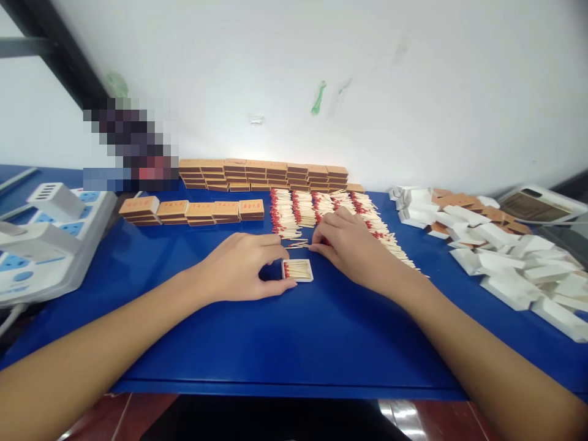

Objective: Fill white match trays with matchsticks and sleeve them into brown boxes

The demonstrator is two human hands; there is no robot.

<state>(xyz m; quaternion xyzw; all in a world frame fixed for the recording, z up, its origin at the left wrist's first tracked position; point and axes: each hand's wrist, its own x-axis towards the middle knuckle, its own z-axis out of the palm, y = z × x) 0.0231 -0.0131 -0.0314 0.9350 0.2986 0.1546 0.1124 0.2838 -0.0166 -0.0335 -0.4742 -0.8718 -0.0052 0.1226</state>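
A small white matchbox tray [309, 278] lies on the blue table, partly filled with red-headed matches [298, 268]. My left hand [243, 266] grips it from the left, thumb along its near edge and index finger at its far edge. Just beyond the tray, my right hand [346, 242] is closed in a pinch at the ends of a few loose matches [298, 244]. Behind both hands are several rows of piled matches [283, 214], heads to the left. My right hand covers part of these rows.
Closed matchboxes stand in a long stack [264, 171] against the wall and a shorter row [199, 211] at left. Empty white trays [509, 269] and brown sleeves [459, 201] are heaped at right, near a phone [542, 203]. A power strip [87, 239] with plugs sits far left.
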